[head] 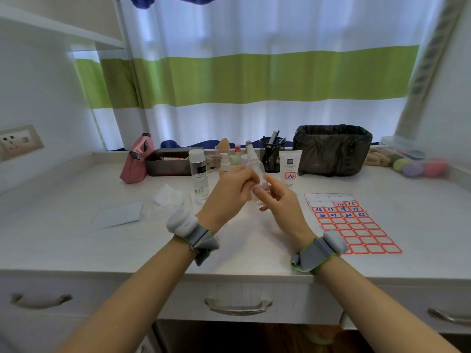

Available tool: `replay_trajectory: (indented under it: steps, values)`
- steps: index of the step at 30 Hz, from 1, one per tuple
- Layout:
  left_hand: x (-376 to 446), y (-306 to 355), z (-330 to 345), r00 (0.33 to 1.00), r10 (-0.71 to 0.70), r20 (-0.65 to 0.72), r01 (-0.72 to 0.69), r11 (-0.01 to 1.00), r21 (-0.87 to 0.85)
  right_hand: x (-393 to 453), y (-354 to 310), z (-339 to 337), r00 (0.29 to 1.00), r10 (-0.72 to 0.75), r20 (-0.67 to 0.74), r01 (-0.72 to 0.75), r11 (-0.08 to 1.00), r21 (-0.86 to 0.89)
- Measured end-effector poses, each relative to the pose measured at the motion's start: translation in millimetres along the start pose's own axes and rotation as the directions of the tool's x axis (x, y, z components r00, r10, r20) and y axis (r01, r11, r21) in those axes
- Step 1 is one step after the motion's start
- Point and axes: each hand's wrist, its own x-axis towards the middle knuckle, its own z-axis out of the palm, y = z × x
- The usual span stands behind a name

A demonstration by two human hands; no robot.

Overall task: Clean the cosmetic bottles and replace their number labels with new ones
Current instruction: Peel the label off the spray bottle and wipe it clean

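Observation:
My left hand (pixel 230 189) grips a clear spray bottle (pixel 256 169) and holds it upright above the middle of the counter. My right hand (pixel 277 200) is against the bottle's lower right side, fingertips on its wall. To the right lies a red-bordered label sheet (pixel 354 225) with blue numbers in its top rows. Standing behind are a white tube (pixel 290 165) with a red number label, a tall clear bottle (pixel 198 174) with a white cap, and a small white pump bottle (pixel 224 161). A crumpled white wipe (pixel 168 200) lies to the left.
A pink pouch (pixel 136 160), a dark tray (pixel 169 163), a mesh pen cup (pixel 272 154) and a bin lined with a black bag (pixel 331 151) line the back by the curtain. Coloured sponges (pixel 420 166) sit far right. A white card (pixel 118 215) lies left. Drawer handles (pixel 238 307) are below the counter edge.

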Motion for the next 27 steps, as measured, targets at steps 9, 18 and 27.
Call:
replay_trajectory:
  steps: [9,18,27]
  values:
    - [0.8,-6.4,-31.4,0.972,-0.221,0.084,0.230,0.965,-0.125,0.4,1.1,2.7,1.000,0.003,0.021,-0.003,1.000,-0.029]
    - [-13.6,-37.1,-58.2,0.848,-0.415,0.331,0.419,0.906,0.061,1.0,2.8,1.8,0.999,0.038,0.031,-0.037,0.998,-0.043]
    - [-18.7,-44.6,-52.4,0.731,-0.456,0.508,0.424,0.886,0.187,0.3,3.7,1.5,0.999,0.033,0.025,-0.031,0.996,-0.084]
